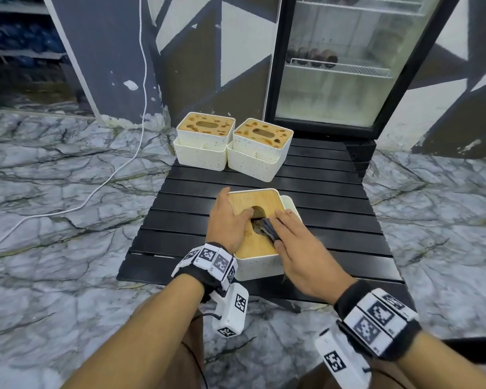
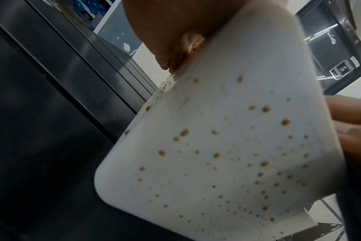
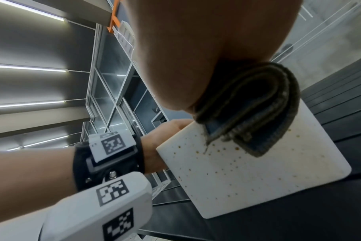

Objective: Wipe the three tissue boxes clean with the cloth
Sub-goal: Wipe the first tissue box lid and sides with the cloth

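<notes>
the near tissue box (image 1: 257, 242) sits at the middle of the black slatted table (image 1: 334, 209), its wooden lid looking mostly clean while its white side (image 2: 227, 146) is dotted with brown specks. the left hand (image 1: 227, 220) lies flat on the lid at nine o'clock with fingers stretched to the slot, likely to pin the box so it won't slide under the rubbing. the right hand (image 1: 300, 248) presses a folded dark cloth (image 1: 268, 230) on the lid at three o'clock; its fingers look straight over the cloth, but whether the thumb hooks under it i cannot tell. in the right wrist view the cloth (image 3: 258, 110) hangs folded over the box's top edge. at twelve o'clock, two more tissue boxes, the left one (image 1: 204, 143) and the right one (image 1: 260, 148), stand side by side, lids blotched brown, probably waiting their turn. a glass-door fridge (image 1: 348, 66) stands behind them. the near box's far and right sides are hidden, so how dirty they are is unknown.
</notes>
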Motion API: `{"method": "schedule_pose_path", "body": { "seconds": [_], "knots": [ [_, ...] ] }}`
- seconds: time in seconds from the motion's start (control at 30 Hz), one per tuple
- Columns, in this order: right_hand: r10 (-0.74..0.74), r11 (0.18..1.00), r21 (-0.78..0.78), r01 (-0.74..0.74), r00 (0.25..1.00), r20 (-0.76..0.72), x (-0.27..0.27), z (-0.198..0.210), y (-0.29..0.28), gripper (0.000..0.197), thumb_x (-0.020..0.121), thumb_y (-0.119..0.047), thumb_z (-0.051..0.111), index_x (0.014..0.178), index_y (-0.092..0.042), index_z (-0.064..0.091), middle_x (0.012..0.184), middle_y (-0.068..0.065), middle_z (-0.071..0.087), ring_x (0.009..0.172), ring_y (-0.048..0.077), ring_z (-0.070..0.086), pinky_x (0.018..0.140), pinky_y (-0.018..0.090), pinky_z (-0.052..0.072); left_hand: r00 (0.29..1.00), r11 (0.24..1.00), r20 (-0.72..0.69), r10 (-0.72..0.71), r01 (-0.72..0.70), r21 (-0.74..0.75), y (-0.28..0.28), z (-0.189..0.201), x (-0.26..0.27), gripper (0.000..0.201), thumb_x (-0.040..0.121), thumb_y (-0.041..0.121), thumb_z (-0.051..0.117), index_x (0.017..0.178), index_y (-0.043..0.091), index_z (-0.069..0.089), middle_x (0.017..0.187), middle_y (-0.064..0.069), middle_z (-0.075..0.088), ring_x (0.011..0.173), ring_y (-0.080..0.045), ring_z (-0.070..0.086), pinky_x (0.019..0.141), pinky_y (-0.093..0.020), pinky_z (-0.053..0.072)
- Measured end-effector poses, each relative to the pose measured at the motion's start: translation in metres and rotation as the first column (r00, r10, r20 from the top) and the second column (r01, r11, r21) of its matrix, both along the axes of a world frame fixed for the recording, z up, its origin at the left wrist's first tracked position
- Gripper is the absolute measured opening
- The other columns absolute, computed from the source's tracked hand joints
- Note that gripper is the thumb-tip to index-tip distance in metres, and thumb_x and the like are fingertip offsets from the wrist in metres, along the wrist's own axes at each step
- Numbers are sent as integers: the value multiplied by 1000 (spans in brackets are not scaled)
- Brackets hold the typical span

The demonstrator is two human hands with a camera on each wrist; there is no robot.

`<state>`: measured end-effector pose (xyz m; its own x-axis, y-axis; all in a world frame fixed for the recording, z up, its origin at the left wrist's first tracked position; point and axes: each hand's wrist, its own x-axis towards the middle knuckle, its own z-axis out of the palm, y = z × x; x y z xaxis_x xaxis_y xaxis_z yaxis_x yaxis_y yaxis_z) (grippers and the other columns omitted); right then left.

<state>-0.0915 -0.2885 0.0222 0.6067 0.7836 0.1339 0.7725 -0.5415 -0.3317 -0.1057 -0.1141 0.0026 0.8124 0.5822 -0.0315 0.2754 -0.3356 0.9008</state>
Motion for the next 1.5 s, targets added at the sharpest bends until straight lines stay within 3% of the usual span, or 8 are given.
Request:
{"method": "schedule_pose_path", "body": {
  "seconds": [0.43, 0.57, 0.7, 0.8, 0.97, 1.07, 1.2, 1.5],
  "knots": [
    [-16, 987, -160, 9, 999, -46, 69, 8, 43, 46, 102, -19, 34, 148, -17, 26, 158, 1, 16, 147, 22, 6, 116, 28, 12, 998, 995, -30, -56, 59, 87, 6, 1, 0, 65, 95, 27, 63, 150, 16, 29, 145, -7, 45, 128, -23, 46, 106, -35, 38],
    [-78, 981, -184, 64, 994, -71, 82, 13, 49, 47, 102, -27, 33, 149, -23, 27, 156, 1, 18, 141, 23, 23, 114, 33, 24, 982, 975, -105, -156, 171, 145, 17, 4, 5, 69, 95, 31, 63, 152, 15, 27, 150, -7, 41, 134, -24, 43, 107, -33, 34],
    [-77, 980, -188, 62, 994, -73, 83, 16, 51, 44, 101, -28, 35, 145, -23, 33, 144, 2, 34, 123, 24, 44, 103, 34, 38, 934, 880, -261, -245, 327, 345, 37, 13, 10, 72, 96, 45, 57, 154, 16, 25, 157, -7, 36, 140, -25, 37, 114, -37, 29],
    [-73, 982, -181, 60, 995, -65, 80, 19, 50, 41, 100, -30, 38, 140, -23, 40, 129, 5, 43, 112, 25, 49, 95, 32, 40, 913, 761, -365, -182, 366, 536, 52, 21, 11, 73, 94, 59, 53, 153, 22, 31, 160, -4, 34, 147, -22, 29, 120, -43, 20],
    [-99, 981, -172, 90, 994, -45, 71, 17, 54, 35, 98, -33, 41, 130, -22, 48, 112, 7, 48, 100, 27, 53, 84, 31, 41, 932, 678, -353, -77, 309, 667, 58, 35, 5, 62, 90, 60, 58, 142, 29, 47, 144, -3, 46, 135, -24, 38, 111, -41, 29],
    [-155, 981, -119, 151, 987, -28, 63, 11, 56, 33, 98, -34, 41, 126, -20, 51, 110, 8, 49, 97, 27, 54, 79, 30, 38, 950, 745, -291, -112, 274, 608, 45, 43, -1, 43, 93, 42, 60, 133, 26, 56, 127, -5, 53, 123, -26, 46, 104, -39, 37],
    [-196, 979, -70, 192, 979, -53, 57, 9, 57, 31, 97, -34, 41, 124, -22, 53, 109, 9, 50, 97, 29, 54, 77, 30, 35, 945, 927, -283, -162, 244, 285, 20, 50, -6, 33, 93, 34, 59, 123, 21, 61, 112, -6, 64, 107, -26, 59, 94, -37, 47],
    [-217, 975, 22, 220, 970, -109, 44, 11, 41, 33, 96, -28, 47, 127, -17, 46, 112, 11, 59, 103, 31, 55, 83, 36, 41, 937, 982, -316, -147, 178, 69, -19, 45, -7, 38, 98, 24, 50, 136, 16, 48, 126, -13, 60, 109, -33, 58, 88, -34, 43]
  ]
}}
